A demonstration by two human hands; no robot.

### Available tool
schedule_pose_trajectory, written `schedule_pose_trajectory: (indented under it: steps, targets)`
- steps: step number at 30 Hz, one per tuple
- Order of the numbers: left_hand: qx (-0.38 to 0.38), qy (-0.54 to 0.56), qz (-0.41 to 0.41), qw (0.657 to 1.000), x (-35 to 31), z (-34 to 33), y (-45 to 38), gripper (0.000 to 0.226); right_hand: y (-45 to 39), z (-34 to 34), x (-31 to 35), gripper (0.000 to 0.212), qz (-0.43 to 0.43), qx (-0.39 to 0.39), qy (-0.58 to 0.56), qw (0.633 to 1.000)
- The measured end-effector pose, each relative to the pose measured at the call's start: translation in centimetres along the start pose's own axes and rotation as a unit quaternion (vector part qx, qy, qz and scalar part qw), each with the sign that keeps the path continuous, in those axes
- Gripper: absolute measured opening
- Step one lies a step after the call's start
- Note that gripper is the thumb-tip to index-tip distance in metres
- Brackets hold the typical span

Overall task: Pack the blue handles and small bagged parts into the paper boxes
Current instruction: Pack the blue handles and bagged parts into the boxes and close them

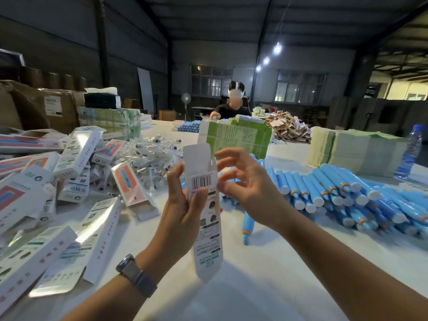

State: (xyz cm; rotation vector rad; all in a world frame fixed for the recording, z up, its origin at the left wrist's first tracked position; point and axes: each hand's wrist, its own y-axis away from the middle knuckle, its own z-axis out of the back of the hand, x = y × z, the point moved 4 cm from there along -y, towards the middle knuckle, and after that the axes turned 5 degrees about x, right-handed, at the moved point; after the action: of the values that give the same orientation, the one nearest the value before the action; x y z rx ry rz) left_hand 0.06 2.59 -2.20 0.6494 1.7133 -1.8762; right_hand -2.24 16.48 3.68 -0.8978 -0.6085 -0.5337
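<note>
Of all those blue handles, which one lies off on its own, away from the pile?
The blue handle just under the right wrist. It lies alone on the table, pointing toward the person, while the rest are heaped in the pile at right.

A warehouse-type packing hall. Dark metal roof and walls, hanging bulbs and stacked cardboard cartons enclose a long white table bearing bulk stock: heaped paper boxes, blue handles, bagged parts and stacks of flat box blanks. A second worker sits at the far end.
</note>
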Motion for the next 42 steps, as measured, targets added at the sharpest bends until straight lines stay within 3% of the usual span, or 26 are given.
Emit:
schedule_pose_trajectory:
  steps: [2,5,11,17,21,25,28,33,35,39,42]
  targets:
    - [0.017,0.001,0.004,1.0,0.0,0.1,0.0,0.065,0.3,0.0,-0.8,0.034,-0.001,0.015,-0.052,0.999]
    - [0.025,-0.011,-0.029,0.999,-0.5,0.0,0.1,0.052,0.5,0.1,-1.1,0.035,0.018,0.014,-0.087,0.996]
    - [0.013,-0.072,-0.048,0.996,-0.4,0.1,0.2,0.04,0.9,0.5,-0.9,0.039,0.041,0.012,-0.044,0.998]
    - [0.006,-0.094,-0.053,0.994,-0.2,0.1,0.2,0.03,1.5,0.1,-0.2,0.023,0.059,0.021,0.048,0.997]
    - [0.012,-0.088,-0.047,0.995,-0.2,-0.2,0.1,0.02,1.2,0.3,0.3,0.012,0.078,0.004,0.028,0.997]
    - [0.028,-0.036,-0.016,0.999,-0.4,-0.5,0.3,0.032,1.0,0.4,0.0,0.009,0.075,-0.001,-0.021,0.997]
    - [0.028,-0.013,-0.023,0.999,-0.7,-0.6,0.3,0.029,1.0,0.8,0.0,0.02,0.081,-0.013,-0.088,0.993]
    - [0.018,-0.038,-0.02,0.999,-1.1,-0.3,0.1,0.029,0.9,1.4,0.3,0.064,0.087,-0.032,-0.105,0.99]
    - [0.019,-0.058,-0.022,0.998,-1.3,-0.3,0.2,0.029,0.9,1.6,0.5,0.056,0.082,-0.031,-0.081,0.993]
    - [0.001,-0.024,-0.023,0.999,-1.1,-0.2,0.0,0.037,1.0,1.5,1.2,0.018,0.092,-0.016,-0.011,0.996]
    - [0.006,-0.062,-0.022,0.998,-1.2,-0.2,-0.1,0.027,1.0,1.4,1.5,0.006,0.088,-0.016,0.009,0.996]
